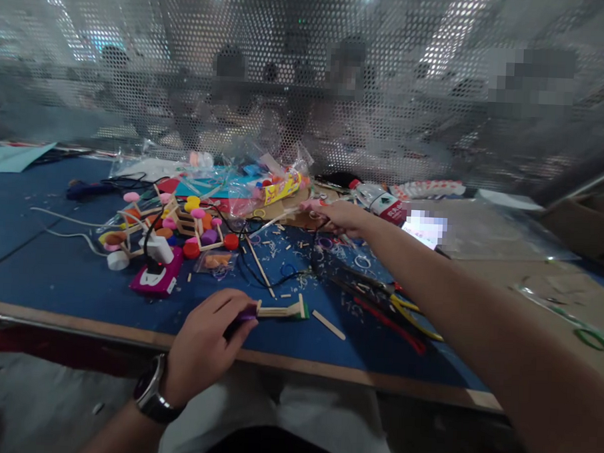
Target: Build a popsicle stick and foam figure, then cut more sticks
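My left hand point(214, 333), a watch on its wrist, is closed near the front edge of the table. Its fingers grip the purple end of a small craft-stick assembly point(278, 312), whose pale sticks point right and end at a green piece. A loose craft stick point(328, 325) lies just right of it. Stretched far forward, my right hand point(343, 218) is closed around what looks like a pink glue gun point(310, 205), partly hidden by the fingers. A black cord point(315, 247) hangs below this hand and loops over the table.
Left stand stick-and-cap models point(182, 221) beside a purple power strip point(157, 270) with a white plug. Behind lie plastic bags and a yellow packet point(282, 189). Pliers with yellow handles point(413, 315), a bottle point(383, 202) and a lit phone point(425, 228) are right. Scraps litter the middle.
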{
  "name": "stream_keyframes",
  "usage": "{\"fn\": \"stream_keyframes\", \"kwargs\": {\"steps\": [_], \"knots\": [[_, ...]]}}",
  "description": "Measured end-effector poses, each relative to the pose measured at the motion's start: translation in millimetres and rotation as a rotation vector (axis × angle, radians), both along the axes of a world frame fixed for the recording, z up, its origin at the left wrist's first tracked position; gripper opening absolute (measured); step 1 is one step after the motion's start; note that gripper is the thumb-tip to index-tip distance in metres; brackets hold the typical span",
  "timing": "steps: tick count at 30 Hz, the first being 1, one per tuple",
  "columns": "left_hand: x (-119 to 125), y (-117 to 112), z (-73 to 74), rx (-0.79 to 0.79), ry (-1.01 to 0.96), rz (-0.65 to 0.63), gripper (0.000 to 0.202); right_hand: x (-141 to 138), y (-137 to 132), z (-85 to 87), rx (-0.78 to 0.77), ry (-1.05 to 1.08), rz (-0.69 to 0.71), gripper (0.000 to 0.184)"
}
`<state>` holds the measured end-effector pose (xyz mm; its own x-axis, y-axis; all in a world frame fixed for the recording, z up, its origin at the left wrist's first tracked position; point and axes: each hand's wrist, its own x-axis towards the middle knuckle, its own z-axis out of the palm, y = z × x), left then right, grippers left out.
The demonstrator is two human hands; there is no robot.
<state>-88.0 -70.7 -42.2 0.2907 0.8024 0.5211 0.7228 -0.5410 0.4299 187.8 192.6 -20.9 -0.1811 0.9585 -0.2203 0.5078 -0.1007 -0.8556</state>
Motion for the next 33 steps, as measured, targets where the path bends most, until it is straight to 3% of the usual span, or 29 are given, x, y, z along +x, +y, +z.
{"fn": "stream_keyframes", "kwargs": {"steps": [4,7,10,13,16,19,21,23,27,33], "knots": [[-0.1,1.8,-0.4,0.018,-0.005,0.011,0.013,8.1,-5.0,12.5,0.032,-0.228,0.007,0.03],[-0.1,3.6,-0.1,0.043,0.016,0.012,0.012,12.9,-9.6,22.7,0.146,-0.351,0.022,0.04],[0.5,4.6,0.7,0.042,0.02,0.007,0.012,18.6,-18.5,30.1,0.302,-0.417,0.029,0.032],[1.9,4.6,1.4,0.021,0.03,0.014,0.013,25.5,-38.2,33.3,0.452,-0.436,0.034,0.011],[3.5,4.5,1.5,0.002,0.045,0.036,0.015,30.4,-73.4,32.3,0.542,-0.444,0.09,0.013],[4.8,5.0,0.6,-0.008,0.046,0.07,0.018,30.5,-119.3,27.6,0.534,-0.444,0.252,0.015],[5.6,5.6,-0.5,-0.004,0.049,0.09,0.019,28.0,-149.2,23.8,0.522,-0.483,0.515,0.016],[6.3,6.1,-1.5,0.003,0.055,0.105,0.02,24.5,-173.5,20.3,0.508,-0.526,0.645,0.02],[7.5,6.4,-2.3,0.02,0.058,0.125,0.02,18.7,-196.2,15.6,0.474,-0.581,0.701,0.016],[7.5,5.7,-1.6,0.039,0.086,0.131,0.021,18.2,-188.1,13.9,0.492,-0.634,0.668,0.021]]}}
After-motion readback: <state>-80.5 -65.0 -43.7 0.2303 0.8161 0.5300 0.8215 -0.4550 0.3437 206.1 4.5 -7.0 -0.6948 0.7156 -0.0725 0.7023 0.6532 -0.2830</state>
